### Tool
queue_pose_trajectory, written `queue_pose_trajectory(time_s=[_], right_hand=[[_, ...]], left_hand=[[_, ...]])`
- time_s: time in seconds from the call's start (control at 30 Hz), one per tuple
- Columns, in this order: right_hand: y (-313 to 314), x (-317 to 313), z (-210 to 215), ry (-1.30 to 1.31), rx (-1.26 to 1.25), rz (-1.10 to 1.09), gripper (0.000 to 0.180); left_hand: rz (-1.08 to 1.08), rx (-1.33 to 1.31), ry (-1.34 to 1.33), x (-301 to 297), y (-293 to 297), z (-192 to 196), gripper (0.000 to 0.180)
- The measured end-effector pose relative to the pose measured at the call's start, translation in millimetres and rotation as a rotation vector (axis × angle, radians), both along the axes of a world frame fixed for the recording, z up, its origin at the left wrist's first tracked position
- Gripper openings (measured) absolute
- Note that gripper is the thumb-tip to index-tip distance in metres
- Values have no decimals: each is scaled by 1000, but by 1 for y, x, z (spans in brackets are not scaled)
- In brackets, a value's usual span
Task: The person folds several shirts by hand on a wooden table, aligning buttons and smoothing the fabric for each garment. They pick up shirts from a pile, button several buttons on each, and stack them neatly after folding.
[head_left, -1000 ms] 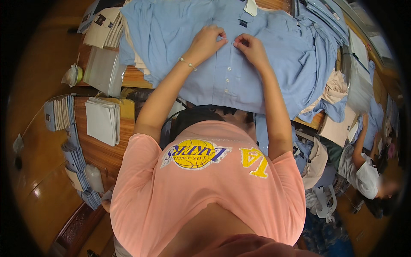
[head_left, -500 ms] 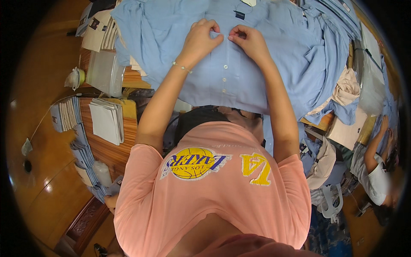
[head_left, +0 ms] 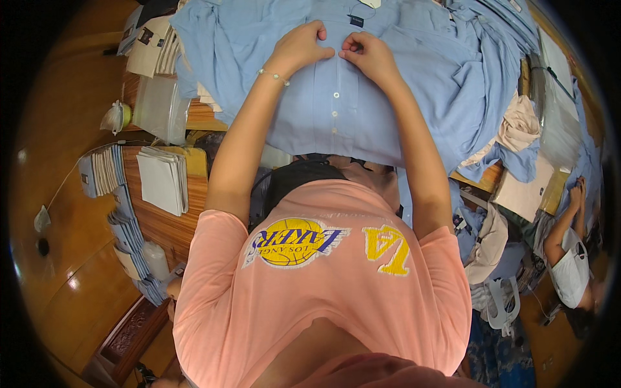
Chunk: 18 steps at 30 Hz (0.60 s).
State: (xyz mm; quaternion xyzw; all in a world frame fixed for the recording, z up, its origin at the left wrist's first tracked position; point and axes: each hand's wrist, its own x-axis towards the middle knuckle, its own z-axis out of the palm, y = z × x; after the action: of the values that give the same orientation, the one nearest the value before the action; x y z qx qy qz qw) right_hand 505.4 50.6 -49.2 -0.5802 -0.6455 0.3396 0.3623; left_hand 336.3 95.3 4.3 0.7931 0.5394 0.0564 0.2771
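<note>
A brown wood-grain table (head_left: 206, 116) shows past the left edge of the spread light-blue button-front cloth shirt (head_left: 304, 107), which lies on it in front of the person, front side up, and covers most of the width between the side piles. Its hem curves close to the salmon-pink short-sleeved T-shirt (head_left: 323, 297) that the person wears, leaving a narrow dark gap between. At the right, the blue cloth runs up to a crumpled beige cloth (head_left: 519, 123); at the left, flat clear plastic bags (head_left: 158, 107) lie just beside its edge, with a stack of white flat sheets (head_left: 162, 184) nearer the person

The bare forearms stand well apart, giving a wide strip of shirt front between them, while the 2 hands come near each other over the placket with a small gap between their tips. The left hand (head_left: 299, 48) has its thumb spread away from its bent fingers. The right hand (head_left: 369, 57) has thumb and forefinger close together at the placket; I cannot tell whether they pinch cloth

Above the hands sits a small black rectangular neck label (head_left: 356, 20); on the left wrist, a thin beaded bracelet (head_left: 275, 76); below the fingertips, 3 tiny round white buttons (head_left: 336, 95) run toward the hem
</note>
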Motion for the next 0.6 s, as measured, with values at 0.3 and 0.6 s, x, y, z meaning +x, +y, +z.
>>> queue_pose_trajectory(time_s=[0.3, 0.6], right_hand=[[-173, 88, 68, -32, 164, -416, 17], [-287, 104, -84, 85, -150, -919, 39]], left_hand=[[167, 204, -402, -128, -105, -1, 38], [928, -418, -930, -214, -169, -122, 63]])
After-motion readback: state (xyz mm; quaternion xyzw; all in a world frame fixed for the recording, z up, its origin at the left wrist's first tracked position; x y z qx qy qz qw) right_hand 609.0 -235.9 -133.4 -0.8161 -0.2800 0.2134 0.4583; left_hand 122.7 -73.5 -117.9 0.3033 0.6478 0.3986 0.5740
